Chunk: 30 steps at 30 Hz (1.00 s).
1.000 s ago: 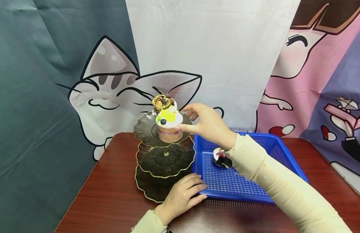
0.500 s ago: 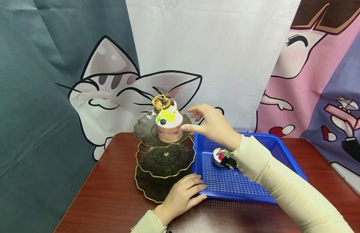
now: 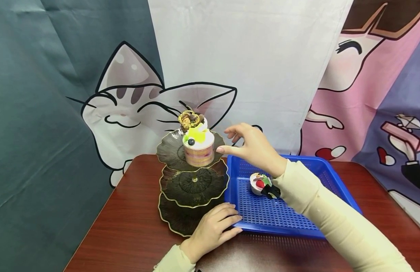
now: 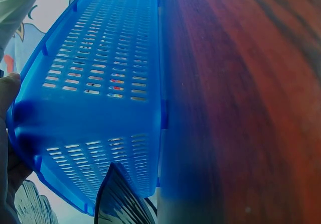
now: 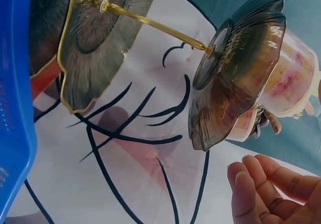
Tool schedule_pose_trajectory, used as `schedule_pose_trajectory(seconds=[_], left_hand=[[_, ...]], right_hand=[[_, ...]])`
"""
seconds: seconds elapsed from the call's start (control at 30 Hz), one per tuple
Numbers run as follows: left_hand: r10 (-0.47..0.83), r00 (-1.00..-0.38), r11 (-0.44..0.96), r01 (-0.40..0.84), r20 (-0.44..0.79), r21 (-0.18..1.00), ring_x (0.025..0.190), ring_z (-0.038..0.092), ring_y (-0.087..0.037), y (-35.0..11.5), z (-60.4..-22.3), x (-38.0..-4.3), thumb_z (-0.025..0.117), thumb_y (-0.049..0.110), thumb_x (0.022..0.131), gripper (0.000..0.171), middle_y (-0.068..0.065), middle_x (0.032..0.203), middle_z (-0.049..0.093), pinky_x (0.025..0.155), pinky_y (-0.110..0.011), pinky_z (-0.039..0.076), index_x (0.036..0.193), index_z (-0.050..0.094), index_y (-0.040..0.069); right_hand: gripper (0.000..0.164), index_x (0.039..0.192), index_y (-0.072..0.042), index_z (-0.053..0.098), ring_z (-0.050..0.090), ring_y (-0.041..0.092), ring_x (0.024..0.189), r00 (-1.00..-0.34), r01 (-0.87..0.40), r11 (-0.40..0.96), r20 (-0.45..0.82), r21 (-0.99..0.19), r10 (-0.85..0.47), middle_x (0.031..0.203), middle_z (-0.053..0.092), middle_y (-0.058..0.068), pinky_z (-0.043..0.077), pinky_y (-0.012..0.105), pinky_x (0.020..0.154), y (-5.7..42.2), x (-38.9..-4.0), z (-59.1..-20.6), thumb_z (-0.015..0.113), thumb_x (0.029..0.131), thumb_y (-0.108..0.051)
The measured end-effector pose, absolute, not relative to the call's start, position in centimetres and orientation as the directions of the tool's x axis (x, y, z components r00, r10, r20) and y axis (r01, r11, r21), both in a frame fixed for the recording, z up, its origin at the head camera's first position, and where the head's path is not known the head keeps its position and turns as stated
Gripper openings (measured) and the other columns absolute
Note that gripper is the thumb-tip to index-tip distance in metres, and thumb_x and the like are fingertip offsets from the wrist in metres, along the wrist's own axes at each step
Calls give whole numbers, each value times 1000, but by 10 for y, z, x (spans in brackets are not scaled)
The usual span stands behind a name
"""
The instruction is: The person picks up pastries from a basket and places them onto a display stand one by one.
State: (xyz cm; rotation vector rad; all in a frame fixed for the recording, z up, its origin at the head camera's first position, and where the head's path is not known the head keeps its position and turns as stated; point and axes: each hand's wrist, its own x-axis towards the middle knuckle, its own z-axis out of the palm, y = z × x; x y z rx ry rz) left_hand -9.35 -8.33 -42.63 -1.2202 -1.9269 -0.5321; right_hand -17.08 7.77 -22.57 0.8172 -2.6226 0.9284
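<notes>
Blue basket [image 3: 278, 229] holds a cupcake [image 3: 256, 184]; L hand [image 3: 214, 226], fingers extended, rests on its rim, & R hand [image 3: 254, 147], thumb/fingers spread, is near yellow-topped dessert cup [image 3: 199, 154] on stand's top tier [image 3: 169, 151].

The three-tier cake stand [image 3: 177, 189] is set on the table [image 3: 121, 219] before a curtain [image 3: 250, 56]. On its top tier [image 3: 170, 153], a dessert cup [image 3: 199, 151] is placed before a second cup [image 3: 189, 121]; to its right, a cupcake [image 3: 259, 184] is held in a basket [image 3: 281, 228].

Slotted blue basket [image 4: 95, 114], reddish wooden tabletop [image 4: 241, 108]
</notes>
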Motion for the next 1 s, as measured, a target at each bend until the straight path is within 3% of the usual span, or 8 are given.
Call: schedule_pose_trajectory(seconds=[0.53, 0.87, 1.0], left_hand=[[566, -231, 456, 887, 791, -67, 109, 63, -15, -84, -427, -94, 67, 31, 89, 21, 1, 99, 69, 106, -28, 47, 99, 73, 13], [568, -223, 454, 888, 792, -76, 109, 63, -15, -84, -426, -94, 72, 29, 85, 21, 1, 99, 69, 106, -28, 47, 98, 73, 12], [566, -233, 456, 888, 791, -65, 108, 63, -15, -84, -427, -94, 69, 30, 88, 20, 1, 100, 69, 107, -27, 46, 98, 73, 13]], right_hand=[[44, 113, -10, 64, 63, 18, 90, -792, -609, 610, 434, -507, -429, 106, 67, 5, 54, 30, 70, 90, -174, -231, 78, 79, -33], [41, 115, -10, 63, 61, 18, 90, -793, -610, 591, 408, -529, -453, 106, 65, 5, 57, 40, 74, 103, -177, -241, 76, 82, -30], [41, 117, -11, 62, 61, 16, 90, -803, -596, 602, 382, -531, -458, 105, 64, 4, 57, 35, 75, 109, -177, -247, 74, 84, -32]])
